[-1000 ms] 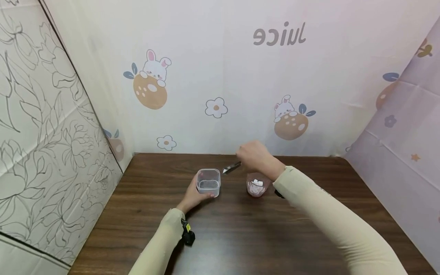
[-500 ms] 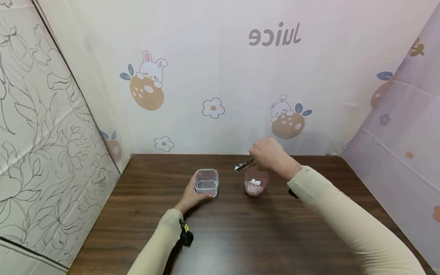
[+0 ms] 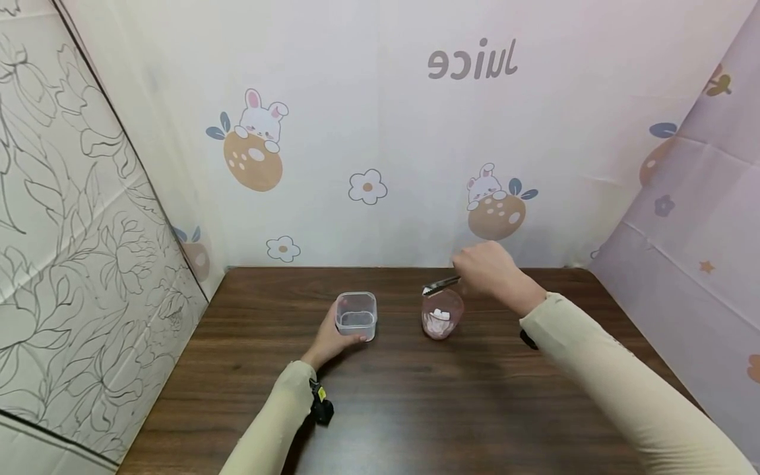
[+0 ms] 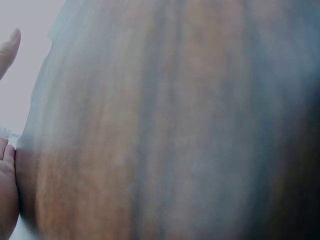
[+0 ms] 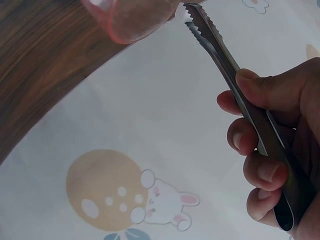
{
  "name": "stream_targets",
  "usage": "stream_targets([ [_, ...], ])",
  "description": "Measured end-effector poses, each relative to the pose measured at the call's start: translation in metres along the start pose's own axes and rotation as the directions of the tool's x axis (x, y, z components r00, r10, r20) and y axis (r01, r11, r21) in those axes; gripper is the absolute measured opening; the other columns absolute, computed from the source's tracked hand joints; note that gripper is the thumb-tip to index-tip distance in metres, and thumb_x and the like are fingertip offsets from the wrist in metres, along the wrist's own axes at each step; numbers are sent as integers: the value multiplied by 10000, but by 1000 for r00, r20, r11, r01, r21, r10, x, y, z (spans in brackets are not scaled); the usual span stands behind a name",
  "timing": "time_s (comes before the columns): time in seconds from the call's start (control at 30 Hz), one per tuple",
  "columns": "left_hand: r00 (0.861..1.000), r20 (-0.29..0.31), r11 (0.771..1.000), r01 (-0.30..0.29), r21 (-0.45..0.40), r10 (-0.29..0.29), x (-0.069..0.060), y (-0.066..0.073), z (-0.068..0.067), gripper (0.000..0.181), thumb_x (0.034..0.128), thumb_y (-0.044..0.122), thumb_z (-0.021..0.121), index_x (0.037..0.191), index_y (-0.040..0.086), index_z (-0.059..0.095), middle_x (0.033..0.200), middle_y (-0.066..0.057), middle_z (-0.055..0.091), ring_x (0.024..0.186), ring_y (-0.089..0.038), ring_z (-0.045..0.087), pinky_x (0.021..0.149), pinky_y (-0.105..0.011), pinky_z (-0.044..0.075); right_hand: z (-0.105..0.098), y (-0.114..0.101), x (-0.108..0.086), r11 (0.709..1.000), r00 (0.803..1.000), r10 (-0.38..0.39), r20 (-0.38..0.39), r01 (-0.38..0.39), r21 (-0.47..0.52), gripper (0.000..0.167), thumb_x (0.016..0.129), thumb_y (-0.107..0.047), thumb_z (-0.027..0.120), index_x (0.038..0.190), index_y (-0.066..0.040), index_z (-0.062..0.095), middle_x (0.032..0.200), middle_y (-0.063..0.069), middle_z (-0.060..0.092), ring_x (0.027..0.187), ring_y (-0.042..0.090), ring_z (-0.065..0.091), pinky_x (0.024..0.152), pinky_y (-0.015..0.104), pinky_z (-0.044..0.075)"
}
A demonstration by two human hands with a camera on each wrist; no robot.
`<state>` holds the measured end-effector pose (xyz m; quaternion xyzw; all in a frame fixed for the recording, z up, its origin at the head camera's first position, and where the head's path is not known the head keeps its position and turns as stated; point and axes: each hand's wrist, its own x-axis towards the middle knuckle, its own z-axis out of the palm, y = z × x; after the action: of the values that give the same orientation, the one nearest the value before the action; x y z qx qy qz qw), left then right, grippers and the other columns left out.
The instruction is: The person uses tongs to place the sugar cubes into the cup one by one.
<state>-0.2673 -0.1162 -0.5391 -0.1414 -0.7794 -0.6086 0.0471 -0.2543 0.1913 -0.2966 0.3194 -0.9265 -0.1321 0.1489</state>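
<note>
My left hand (image 3: 328,340) grips a clear square plastic container (image 3: 358,332) from its left and near side; nothing shows inside it. In the left wrist view only parts of that hand (image 4: 7,192) appear at the edge. My right hand (image 3: 487,269) holds metal tongs (image 5: 262,127) with serrated tips, fingers curled round the two arms. A small white piece (image 5: 187,16) sits between the tips. The tongs' tips are over the far part of a pink see-through cup (image 3: 454,307), which holds several white pieces (image 3: 439,315).
Both vessels stand on a dark wooden table (image 3: 380,409), the cup to the right of the container. A printed cloth wall (image 3: 380,132) rises behind the table's far edge. Other patterned sheets flank the left and right. A black wrist camera (image 3: 322,410) is strapped to the left wrist.
My right hand has moved right with the tongs, from near the container to over the pink cup. The left hand keeps its hold on the container.
</note>
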Motion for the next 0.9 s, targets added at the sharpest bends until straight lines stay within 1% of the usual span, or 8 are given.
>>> stream_targets([
  [0.1,1000,10,1000,-7,-15,7,-3,15,-2,1021,629,5,869,1449,-53,264,1392,-303,388,1244,-438,400,1026,-560,307,2,5,-5,1000,1000,7,2,-7,7,372,633,-73,689,472,-184,373,478,-42,339,458,130,292,372,359,364],
  [0.17,1000,21,1000,-9,-29,9,-5,25,-4,1005,636,-23,855,1439,-90,254,1382,-338,374,1234,-476,390,1022,-577,299,3,7,-9,1000,1000,7,2,-7,6,361,628,-60,677,475,-183,374,483,-41,339,461,132,283,369,361,360],
  [0.2,1000,23,999,-9,-39,10,-5,25,-4,1004,634,-37,851,1436,-101,251,1379,-351,368,1232,-491,383,1020,-588,293,4,8,-10,1000,1000,8,3,-8,8,353,627,-57,674,479,-182,379,484,-40,339,460,134,282,367,364,360],
  [0.27,1000,25,1000,0,-27,1,-4,22,-4,1009,636,-30,853,1443,-87,249,1387,-337,370,1236,-475,389,1026,-572,298,7,10,-14,1000,1000,9,6,-9,7,338,631,-68,691,486,-180,406,484,-40,353,457,137,293,366,376,370],
  [0.4,1000,9,1000,17,10,-18,0,2,0,1041,625,20,878,1465,-5,264,1410,-256,394,1249,-387,416,1037,-513,318,12,12,-21,1000,1000,19,5,-19,13,312,641,-107,750,500,-171,479,481,-41,382,443,142,333,369,388,386],
  [0.47,999,8,999,34,28,-34,1,0,0,1046,625,46,885,1470,25,268,1417,-218,403,1252,-345,424,1036,-484,329,15,13,-25,1000,1000,25,5,-25,16,303,645,-135,781,513,-166,510,486,-37,404,433,150,367,373,395,395],
  [0.6,999,7,998,49,33,-49,1,1,-1,1045,628,61,886,1473,46,272,1426,-195,402,1255,-326,424,1037,-472,329,21,15,-30,999,1000,25,10,-26,28,336,661,-168,814,514,-172,511,490,-34,426,425,159,397,379,391,400],
  [0.9,999,5,998,48,39,-48,0,1,-1,1034,631,58,884,1470,41,279,1428,-192,402,1263,-317,417,1048,-447,320,30,14,-36,1000,1000,18,23,-19,20,295,678,-189,828,555,-145,563,504,-27,466,421,140,396,375,356,394],
])
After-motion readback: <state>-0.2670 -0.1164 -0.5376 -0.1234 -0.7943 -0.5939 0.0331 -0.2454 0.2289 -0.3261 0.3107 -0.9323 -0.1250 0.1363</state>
